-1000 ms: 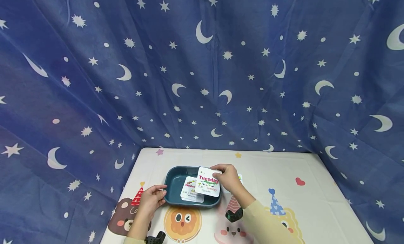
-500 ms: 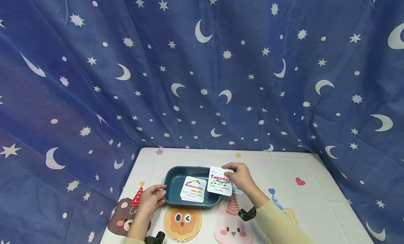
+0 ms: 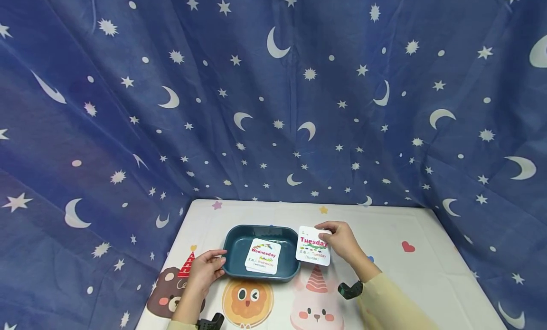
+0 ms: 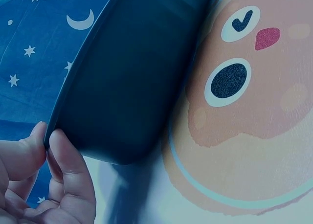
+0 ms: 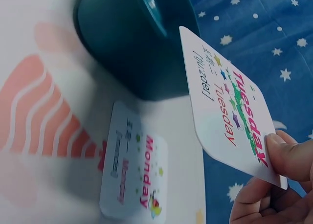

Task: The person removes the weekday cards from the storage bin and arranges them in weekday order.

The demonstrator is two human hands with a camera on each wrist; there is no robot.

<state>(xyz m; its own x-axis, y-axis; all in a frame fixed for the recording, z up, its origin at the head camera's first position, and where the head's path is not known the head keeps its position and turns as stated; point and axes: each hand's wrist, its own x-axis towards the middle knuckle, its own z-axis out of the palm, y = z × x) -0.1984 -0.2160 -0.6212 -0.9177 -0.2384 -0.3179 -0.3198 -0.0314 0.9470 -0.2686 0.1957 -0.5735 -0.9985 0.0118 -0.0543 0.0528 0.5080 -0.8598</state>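
My left hand (image 3: 207,269) pinches the left rim of a dark teal plastic tray (image 3: 232,263); the left wrist view shows thumb and fingers on either side of that rim (image 4: 66,82). Inside the tray lies a white "Wednesday" card (image 3: 263,255), with the edge of at least one more card under it. Just beyond the tray's right end, my right hand (image 3: 342,242) holds a "Tuesday" card (image 3: 314,247) by its upper right corner, between thumb and fingers. Below it a "Monday" card (image 5: 134,168) lies face up on the table, hidden in the head view.
A white tablecloth (image 3: 376,230) with cartoon prints covers the table. Blue curtains (image 3: 273,130) with stars and moons hang behind it and at the sides. Each wrist wears a black camera mount, such as the right mount (image 3: 350,290).
My right hand has carried the "Tuesday" card rightward, from above the tray to past its right end. The "Wednesday" card has come fully into sight. My left hand stays on the rim.
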